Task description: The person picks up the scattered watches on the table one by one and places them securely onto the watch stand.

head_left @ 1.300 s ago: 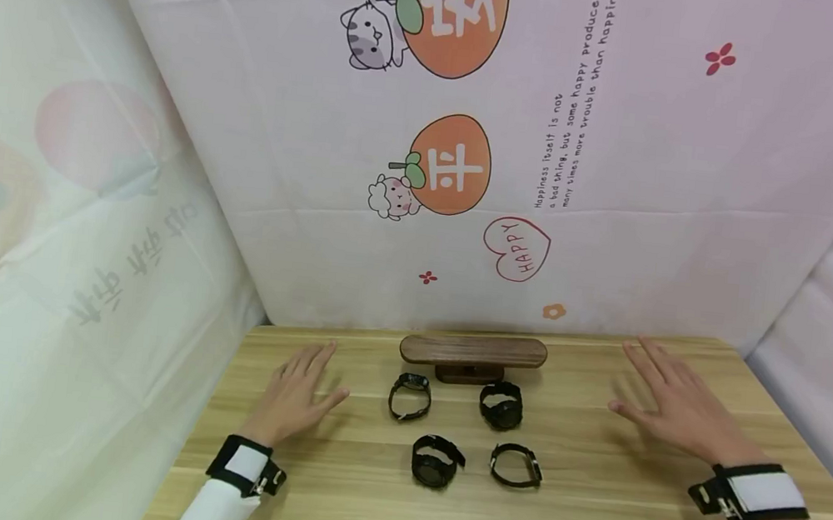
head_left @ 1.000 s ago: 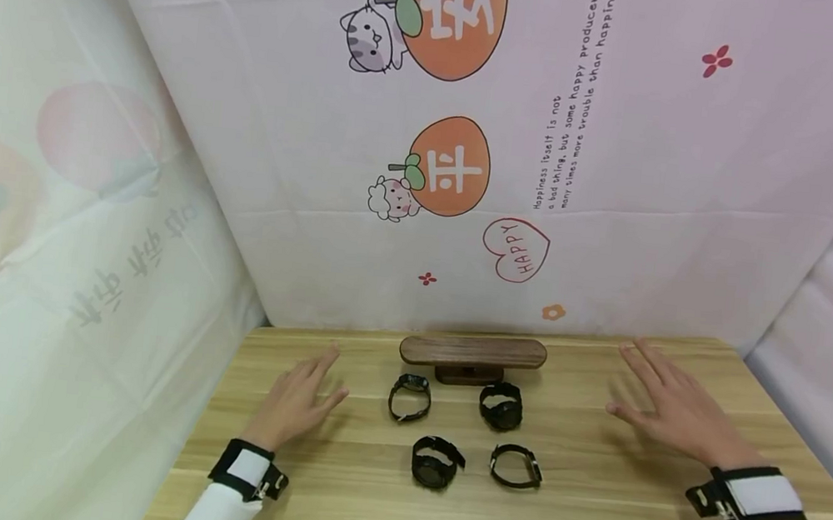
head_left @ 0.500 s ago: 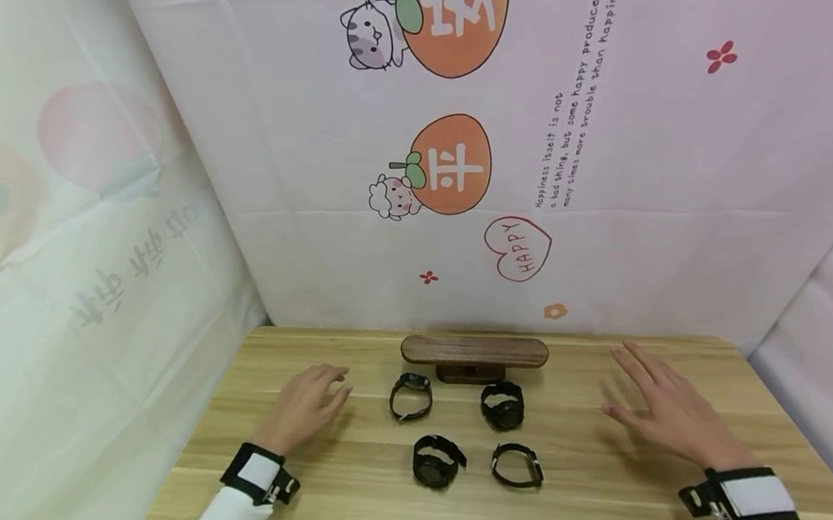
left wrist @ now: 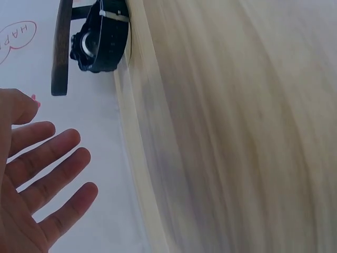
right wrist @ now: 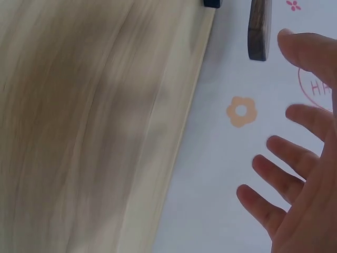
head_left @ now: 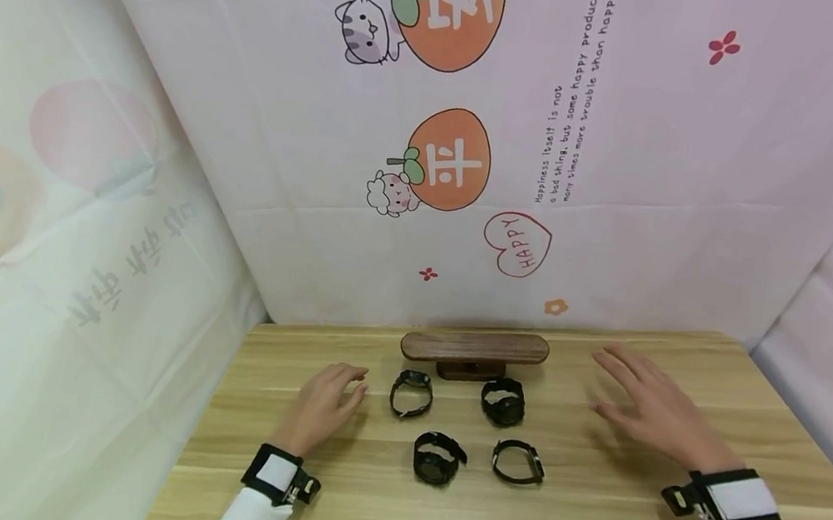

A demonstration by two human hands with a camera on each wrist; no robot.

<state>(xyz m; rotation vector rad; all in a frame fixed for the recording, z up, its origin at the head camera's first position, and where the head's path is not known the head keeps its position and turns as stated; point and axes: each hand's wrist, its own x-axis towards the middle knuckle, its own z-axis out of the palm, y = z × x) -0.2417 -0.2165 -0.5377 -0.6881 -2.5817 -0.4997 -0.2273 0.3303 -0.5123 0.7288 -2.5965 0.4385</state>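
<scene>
Head view: stand (head_left: 474,348), dark wood bar on a short base, is at the back of the table (head_left: 332,511), near the middle. Back L watch (head_left: 414,377) & back R watch (head_left: 510,411) sit just in front of it; front L watch (head_left: 434,467) & front R watch (head_left: 538,466) are nearer the person. All 4 are blk. L hand (head_left: 320,406) is over the table's L side, fingers loosely bent, tips near back L watch but apart. R hand (head_left: 661,409) is over the R side, fingers spread & relaxed, well apart from the watches. White cloth (head_left: 656,191) w/ orange fruit prints hangs behind.

L wrist view: L hand at lower L, fingers apart, slightly bent; stand's end & one watch above them, can't tell which.

R wrist view: R hand at R, fingers apart, gently bent; stand's end near the thumb in this view. Blk bit at top edge, mostly cut off, unclear.
</scene>
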